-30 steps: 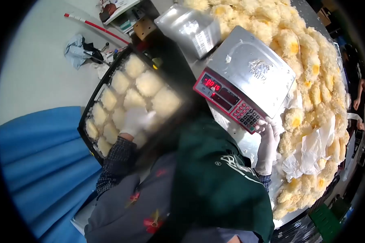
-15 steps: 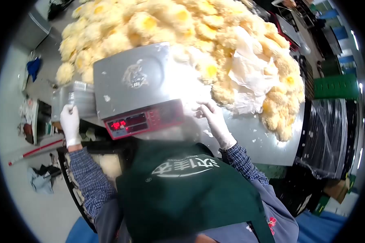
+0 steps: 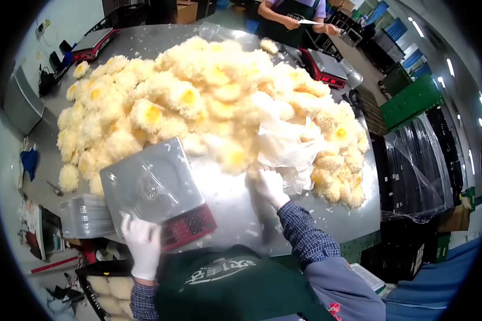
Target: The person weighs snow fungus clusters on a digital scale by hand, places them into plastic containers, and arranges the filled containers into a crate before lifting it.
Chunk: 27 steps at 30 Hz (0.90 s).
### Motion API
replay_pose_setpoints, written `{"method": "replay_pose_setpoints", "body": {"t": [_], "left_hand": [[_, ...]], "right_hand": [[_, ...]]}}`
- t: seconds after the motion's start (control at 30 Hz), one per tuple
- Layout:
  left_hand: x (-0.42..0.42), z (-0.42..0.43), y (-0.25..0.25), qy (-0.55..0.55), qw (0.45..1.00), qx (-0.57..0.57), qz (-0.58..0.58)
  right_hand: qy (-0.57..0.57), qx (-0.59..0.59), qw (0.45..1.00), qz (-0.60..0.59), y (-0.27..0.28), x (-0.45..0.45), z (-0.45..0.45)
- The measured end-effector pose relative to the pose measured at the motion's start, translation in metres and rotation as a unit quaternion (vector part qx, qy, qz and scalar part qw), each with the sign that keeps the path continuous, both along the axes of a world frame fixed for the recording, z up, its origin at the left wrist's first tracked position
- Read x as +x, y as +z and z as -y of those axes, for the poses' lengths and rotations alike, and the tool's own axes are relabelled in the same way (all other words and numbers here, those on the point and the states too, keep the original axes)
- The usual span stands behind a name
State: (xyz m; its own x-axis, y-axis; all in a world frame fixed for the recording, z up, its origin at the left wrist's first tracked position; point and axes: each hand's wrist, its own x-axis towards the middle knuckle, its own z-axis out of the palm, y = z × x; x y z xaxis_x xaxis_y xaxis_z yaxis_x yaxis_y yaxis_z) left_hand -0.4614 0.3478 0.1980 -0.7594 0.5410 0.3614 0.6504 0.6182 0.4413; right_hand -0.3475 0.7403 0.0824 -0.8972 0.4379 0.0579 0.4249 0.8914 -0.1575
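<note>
My left hand, in a white glove, is at the near left corner of the digital scale. Its fingers are closed on the edge of what looks like a clear plastic tray lying over the scale's metal platform. My right hand, gloved too, reaches to the near edge of a heap of shaggy cream-yellow mushrooms, which look like lion's mane. Beside its fingers lies a crumpled white plastic bag. The right fingertips are blurred, so I cannot make out whether they hold anything.
A stack of clear trays stands left of the scale. Below it is a dark crate with pale mushrooms. Two more scales, a left one and a right one, stand on the metal table. Across it is a co-worker.
My left hand has left the tray stack and come to the scale, where a clear tray now seems to lie. My right hand has moved up to the mushrooms. The view has shifted, showing the co-worker.
</note>
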Motion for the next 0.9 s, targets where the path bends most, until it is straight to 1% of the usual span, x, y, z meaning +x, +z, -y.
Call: {"method": "replay_pose_setpoints", "body": {"t": [0.07, 0.1, 0.17, 0.2, 0.23, 0.27, 0.33, 0.37, 0.4, 0.43, 0.47, 0.53, 0.6, 0.63, 0.67, 0.73, 0.83, 0.87, 0.9], "left_hand": [[0.011, -0.006, -0.012, -0.019, 1.000, 0.012, 0.016], [0.012, 0.003, -0.019, -0.052, 0.998, -0.038, 0.018], [0.018, -0.003, 0.003, -0.004, 1.000, -0.018, 0.005], [0.020, -0.004, 0.011, 0.018, 1.000, -0.010, -0.001], [0.022, 0.005, 0.003, 0.055, 0.998, 0.006, 0.014], [0.028, 0.008, 0.002, 0.125, 0.989, 0.058, 0.048], [0.029, 0.025, -0.012, 0.238, 0.960, 0.019, 0.149], [0.028, 0.031, -0.016, 0.234, 0.948, 0.059, 0.210], [0.026, 0.038, -0.031, 0.227, 0.933, 0.104, 0.258], [0.027, 0.037, -0.025, 0.219, 0.889, 0.157, 0.370], [0.026, 0.034, -0.019, 0.206, 0.830, 0.207, 0.474], [0.025, 0.029, -0.019, 0.181, 0.787, 0.240, 0.539], [0.027, 0.027, -0.019, 0.154, 0.785, 0.262, 0.541], [0.027, 0.027, -0.020, 0.145, 0.788, 0.271, 0.533], [0.027, 0.026, -0.023, 0.136, 0.792, 0.280, 0.526], [0.025, 0.027, -0.026, 0.133, 0.793, 0.292, 0.518], [0.026, 0.025, -0.032, 0.150, 0.778, 0.307, 0.527], [0.026, 0.025, -0.031, 0.145, 0.771, 0.301, 0.542], [0.027, 0.023, -0.026, 0.139, 0.764, 0.293, 0.558]], "right_hand": [[-0.064, -0.072, 0.995, 0.037, 0.031, 0.004, 0.008], [-0.062, -0.097, 0.993, -0.013, 0.043, 0.009, 0.014], [-0.056, -0.150, 0.981, -0.111, 0.064, 0.020, 0.028], [-0.049, -0.174, 0.975, -0.126, 0.075, 0.022, 0.034], [-0.042, -0.198, 0.969, -0.142, 0.084, 0.021, 0.043], [-0.035, -0.223, 0.961, -0.158, 0.094, 0.019, 0.051], [0.018, -0.244, 0.948, -0.202, 0.114, 0.008, 0.074], [0.044, -0.265, 0.938, -0.219, 0.125, -0.001, 0.088], [0.070, -0.286, 0.926, -0.236, 0.133, -0.011, 0.104], [0.130, -0.278, 0.913, -0.268, 0.140, -0.022, 0.121], [0.189, -0.267, 0.896, -0.299, 0.141, -0.035, 0.137], [0.320, -0.127, 0.873, -0.345, 0.125, -0.067, 0.169], [0.374, -0.040, 0.880, -0.292, 0.114, -0.084, 0.203], [0.402, -0.085, 0.882, -0.229, 0.111, -0.087, 0.215], [0.440, -0.142, 0.870, -0.173, 0.092, -0.088, 0.219], [0.466, -0.204, 0.844, -0.171, 0.095, -0.086, 0.227], [0.307, -0.371, 0.838, -0.258, 0.107, -0.087, 0.202], [0.194, -0.409, 0.845, -0.285, 0.109, -0.089, 0.192], [0.087, -0.505, 0.830, -0.221, 0.096, -0.100, 0.178]]}}
